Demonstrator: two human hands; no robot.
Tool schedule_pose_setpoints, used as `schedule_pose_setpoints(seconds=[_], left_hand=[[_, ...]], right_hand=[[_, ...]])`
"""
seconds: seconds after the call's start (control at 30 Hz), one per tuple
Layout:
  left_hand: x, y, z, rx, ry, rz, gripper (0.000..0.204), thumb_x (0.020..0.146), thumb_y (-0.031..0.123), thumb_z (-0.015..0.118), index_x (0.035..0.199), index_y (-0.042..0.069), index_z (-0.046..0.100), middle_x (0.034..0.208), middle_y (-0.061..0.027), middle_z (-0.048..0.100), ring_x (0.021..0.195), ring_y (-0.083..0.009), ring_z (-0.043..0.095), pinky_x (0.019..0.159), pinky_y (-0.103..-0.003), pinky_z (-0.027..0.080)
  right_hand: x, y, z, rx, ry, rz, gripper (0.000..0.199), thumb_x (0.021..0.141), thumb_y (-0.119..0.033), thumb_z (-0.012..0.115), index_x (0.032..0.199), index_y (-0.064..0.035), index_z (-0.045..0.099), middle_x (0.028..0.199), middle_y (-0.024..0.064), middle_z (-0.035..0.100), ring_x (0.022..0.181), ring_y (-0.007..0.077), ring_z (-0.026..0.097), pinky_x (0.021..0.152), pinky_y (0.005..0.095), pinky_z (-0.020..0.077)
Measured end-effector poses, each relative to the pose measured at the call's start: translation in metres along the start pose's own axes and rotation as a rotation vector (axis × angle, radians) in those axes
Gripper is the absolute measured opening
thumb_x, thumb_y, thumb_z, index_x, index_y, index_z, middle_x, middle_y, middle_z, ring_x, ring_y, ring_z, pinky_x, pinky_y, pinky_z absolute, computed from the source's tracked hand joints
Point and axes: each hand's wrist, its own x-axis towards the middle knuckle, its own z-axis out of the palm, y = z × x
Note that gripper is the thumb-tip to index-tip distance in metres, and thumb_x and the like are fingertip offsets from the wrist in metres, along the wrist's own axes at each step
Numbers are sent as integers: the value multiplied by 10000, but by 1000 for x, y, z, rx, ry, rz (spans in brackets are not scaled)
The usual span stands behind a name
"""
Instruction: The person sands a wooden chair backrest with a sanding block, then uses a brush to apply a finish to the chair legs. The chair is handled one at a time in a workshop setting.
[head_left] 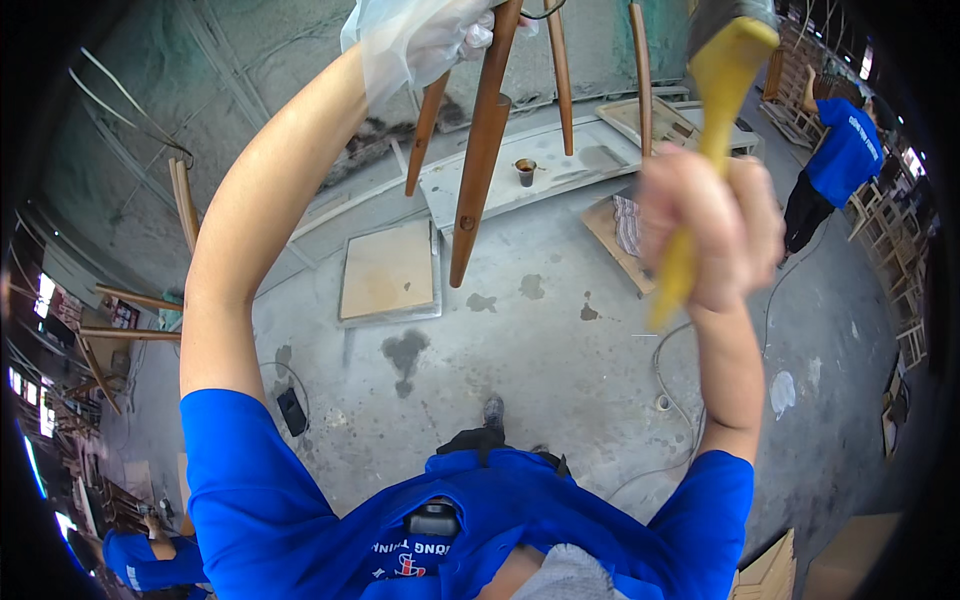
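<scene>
My left hand (455, 40), in a loose clear plastic glove, is raised at the top, its fingers closed against a brown wooden furniture leg (485, 140). More slim legs of the same brown wood, such as one (563, 85) to the right, hang down around it; the upper part of the piece is out of view. On the right, my bare right hand (710, 225) grips a paintbrush by its yellow handle (725, 85). Motion blurs that hand and the brush. The brush's dark head points up at the top edge, partly cut off.
A small cup of dark liquid (525, 172) stands on a pale low bench (450, 200). Boards (390, 270) and a striped cloth (627, 225) lie nearby. On the stained floor are a phone (292, 411) and a cable (657, 350). Co-workers in blue stand right (845, 150) and lower left (150, 565).
</scene>
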Motion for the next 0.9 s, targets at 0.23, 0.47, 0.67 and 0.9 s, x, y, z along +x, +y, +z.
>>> schedule_pose_setpoints(seconds=[0.23,0.47,0.67,0.9], left_hand=[[-14,16,13,94,34,-64,262,1073,382,665,1193,152,703,904,-9,673,655,-63,481,539,-224,360],[-16,12,12,365,64,37,302,1102,385,611,1200,107,677,971,-40,669,675,-59,534,566,-235,426],[-25,9,2,503,-46,99,454,1188,372,475,1549,106,547,1260,-55,722,809,-19,533,677,-166,406],[-35,26,41,415,54,21,428,1191,359,461,1515,105,579,1153,-34,738,638,-5,432,569,-160,377]], right_hand=[[-209,-246,82,271,-697,336,138,937,-221,733,1053,-152,704,782,78,568,655,246,672,466,407,515],[-192,-204,61,841,-1116,129,175,920,-194,708,1095,-198,697,879,129,676,771,307,756,580,451,603],[-73,-88,23,-7,-125,237,215,809,-199,745,1023,-190,752,771,-14,399,607,118,468,491,271,354],[-240,-285,104,340,-817,482,207,848,-187,692,1025,-103,755,859,100,579,657,242,658,579,348,542]])
